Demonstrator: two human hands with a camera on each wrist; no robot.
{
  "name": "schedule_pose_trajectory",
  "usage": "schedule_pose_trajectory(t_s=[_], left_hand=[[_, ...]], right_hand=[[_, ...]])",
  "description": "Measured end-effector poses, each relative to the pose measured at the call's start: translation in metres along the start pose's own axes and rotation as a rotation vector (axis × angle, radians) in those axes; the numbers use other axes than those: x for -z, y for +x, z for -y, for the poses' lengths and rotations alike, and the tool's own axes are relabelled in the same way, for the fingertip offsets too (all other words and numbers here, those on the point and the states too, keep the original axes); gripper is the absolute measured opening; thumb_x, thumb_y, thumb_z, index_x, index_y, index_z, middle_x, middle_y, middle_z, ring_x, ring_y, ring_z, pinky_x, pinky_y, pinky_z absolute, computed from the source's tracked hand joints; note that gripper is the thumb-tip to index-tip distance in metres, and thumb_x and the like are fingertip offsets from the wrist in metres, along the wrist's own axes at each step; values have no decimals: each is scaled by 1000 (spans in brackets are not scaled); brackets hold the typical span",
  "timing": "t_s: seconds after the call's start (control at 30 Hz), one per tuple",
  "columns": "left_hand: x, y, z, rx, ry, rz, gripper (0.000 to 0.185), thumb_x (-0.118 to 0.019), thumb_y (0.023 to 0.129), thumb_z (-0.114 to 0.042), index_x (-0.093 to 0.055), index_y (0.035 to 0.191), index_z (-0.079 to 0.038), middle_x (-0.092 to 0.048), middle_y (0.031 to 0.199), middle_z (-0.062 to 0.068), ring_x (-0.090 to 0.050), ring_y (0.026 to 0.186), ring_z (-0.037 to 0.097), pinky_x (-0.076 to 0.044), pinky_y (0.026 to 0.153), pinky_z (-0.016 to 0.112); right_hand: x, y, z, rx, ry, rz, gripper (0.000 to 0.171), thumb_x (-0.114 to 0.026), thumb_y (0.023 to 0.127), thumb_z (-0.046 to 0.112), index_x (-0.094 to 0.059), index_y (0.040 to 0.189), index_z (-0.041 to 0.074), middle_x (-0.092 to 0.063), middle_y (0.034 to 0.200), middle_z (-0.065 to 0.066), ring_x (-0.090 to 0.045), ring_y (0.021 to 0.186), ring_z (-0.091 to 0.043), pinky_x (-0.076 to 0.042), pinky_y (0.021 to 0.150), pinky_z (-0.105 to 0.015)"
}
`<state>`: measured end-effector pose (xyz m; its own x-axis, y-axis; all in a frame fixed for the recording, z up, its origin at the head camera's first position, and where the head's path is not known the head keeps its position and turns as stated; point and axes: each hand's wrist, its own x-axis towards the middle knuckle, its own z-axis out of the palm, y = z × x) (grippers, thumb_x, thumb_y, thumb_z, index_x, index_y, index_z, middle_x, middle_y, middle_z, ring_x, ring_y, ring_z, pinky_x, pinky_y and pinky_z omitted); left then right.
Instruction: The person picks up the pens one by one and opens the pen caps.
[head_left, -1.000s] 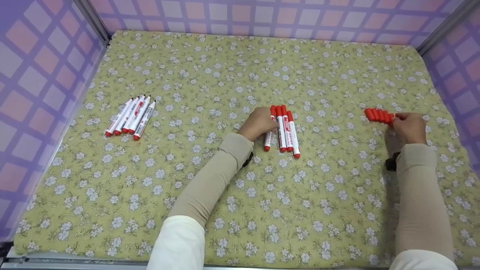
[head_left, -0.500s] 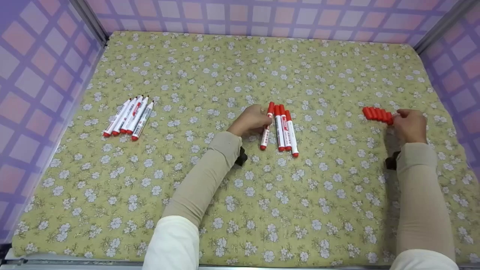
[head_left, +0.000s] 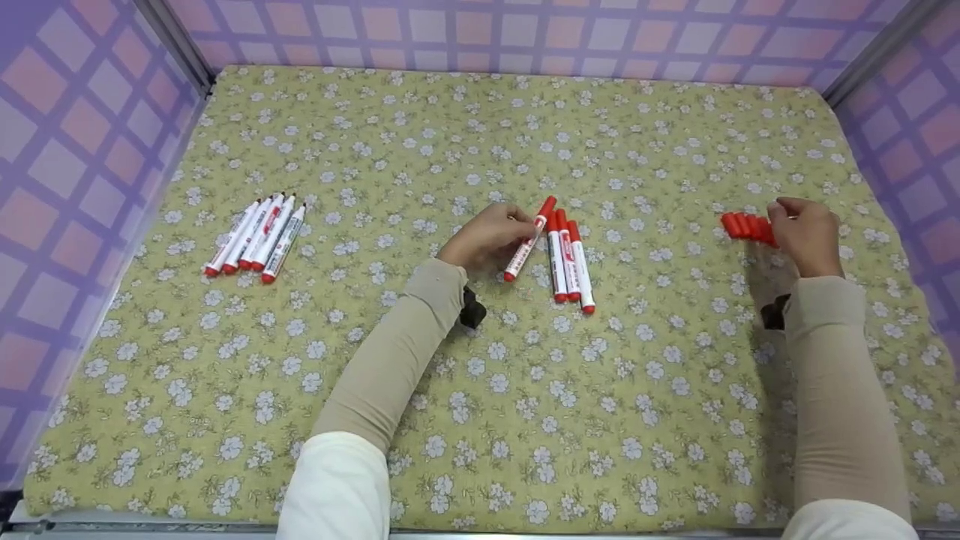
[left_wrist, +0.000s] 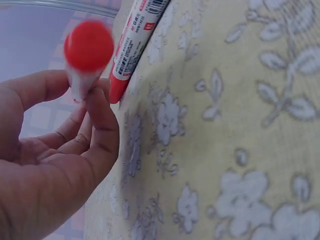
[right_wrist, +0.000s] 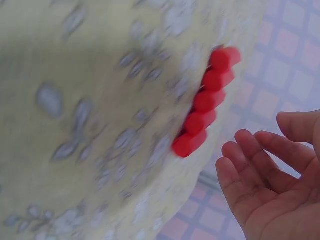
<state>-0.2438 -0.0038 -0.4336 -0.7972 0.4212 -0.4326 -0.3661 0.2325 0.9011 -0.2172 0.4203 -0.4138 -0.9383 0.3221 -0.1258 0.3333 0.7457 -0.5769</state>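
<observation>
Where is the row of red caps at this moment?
In the head view the row of red caps lies on the flowered cloth at the far right, just left of the right hand, apart from its fingers in the right wrist view.

A work surface draped in floral cloth, enclosed by checked panels

An olive-yellow cloth [head_left: 480,135] printed with small white flowers is spread flat across the surface; it is bordered at the back and both sides by purple walls [head_left: 67,172] patterned with pink and lilac squares, joined at the corners by grey metal posts [head_left: 174,45]. Even, soft light is cast throughout
</observation>
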Motion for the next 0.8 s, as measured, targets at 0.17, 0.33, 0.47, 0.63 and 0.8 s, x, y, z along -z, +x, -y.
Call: schedule_pose_trajectory(t_s=[0.17,0.33,0.47,0.63,0.8], left_hand=[[5,-3,-5,-45,126,-17,26,-59,94,-21,-58,115,-6,-57,103,6,-51,79,14,-45,68,27],[10,-7,-9,-61,199,-24,27,-59,95,-25,-61,118,-10,-58,114,8,-55,87,18,-47,72,29],[14,-13,-13,-98,231,-19,27,-57,96,-23,-61,119,-9,-59,120,12,-59,95,27,-49,78,35],[16,-19,-16,-171,285,-26,25,-56,97,-22,-61,117,-8,-59,114,10,-57,102,33,-49,86,43],[16,-25,-19,-236,373,-47,25,-56,96,-26,-63,114,-10,-58,105,6,-57,93,34,-49,80,47]], right_hand=[[-4,-5,17,58,5,8,64,-36,98,50,-46,142,4,-51,138,-24,-52,110,-28,-43,70,-19],[-8,-12,37,120,38,59,67,-36,97,55,-43,144,7,-48,141,-24,-50,120,-35,-45,93,-45],[-13,-18,53,210,44,110,65,-38,97,55,-42,146,11,-48,142,-23,-51,117,-40,-43,94,-52],[-19,-29,75,361,50,158,59,-41,99,48,-43,145,12,-48,142,-20,-53,120,-38,-45,95,-49],[-30,-37,100,511,81,193,53,-47,100,40,-47,142,8,-50,141,-18,-50,128,-34,-41,104,-50]])
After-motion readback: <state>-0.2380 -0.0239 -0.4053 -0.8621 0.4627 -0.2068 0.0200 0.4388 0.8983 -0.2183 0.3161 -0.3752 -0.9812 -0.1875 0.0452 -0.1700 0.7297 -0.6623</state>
